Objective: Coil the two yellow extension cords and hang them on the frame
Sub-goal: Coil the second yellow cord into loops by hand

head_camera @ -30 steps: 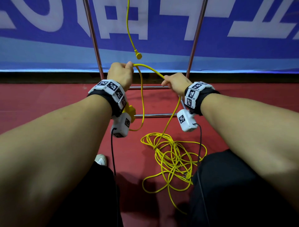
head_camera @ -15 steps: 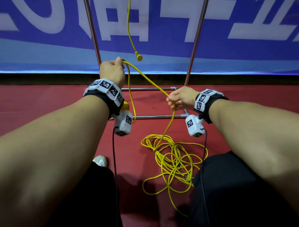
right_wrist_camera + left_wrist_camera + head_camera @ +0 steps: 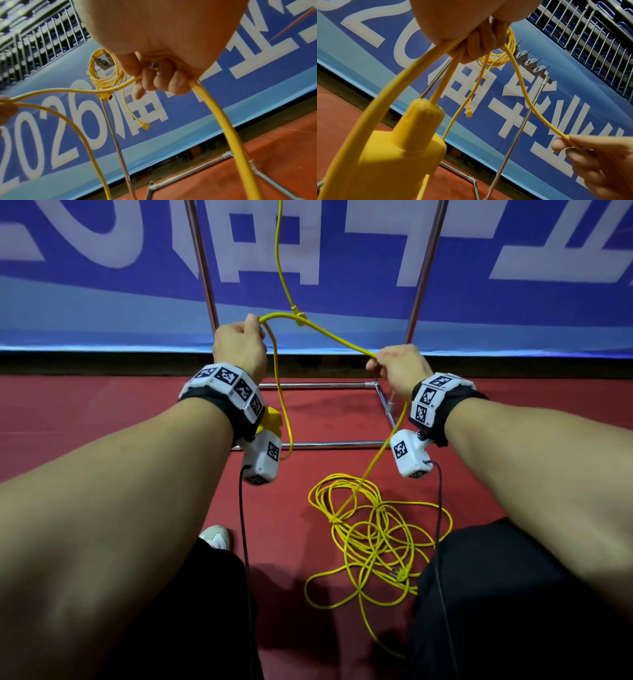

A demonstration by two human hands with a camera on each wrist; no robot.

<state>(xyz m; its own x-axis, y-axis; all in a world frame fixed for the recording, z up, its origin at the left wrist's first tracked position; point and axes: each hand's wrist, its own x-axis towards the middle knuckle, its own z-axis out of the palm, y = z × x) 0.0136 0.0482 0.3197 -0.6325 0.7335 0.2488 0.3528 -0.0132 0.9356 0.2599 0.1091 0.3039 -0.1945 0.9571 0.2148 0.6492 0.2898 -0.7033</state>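
My left hand grips a loop of the yellow extension cord at chest height. The cord's yellow socket block hangs under that wrist. My right hand grips the same cord a short stretch to the right, fingers curled round it. From there the cord drops to a loose tangled pile on the red floor. The second yellow cord hangs coiled on the frame's hooks, and its plug end dangles between my hands.
The metal frame has two upright poles and a base of floor bars just beyond my hands. A blue banner wall stands behind it. My knees and a white shoe flank the cord pile.
My right hand dipped down to the right along the cord, then rose again level with the left hand. The left hand stayed about where it was, still holding its loop.
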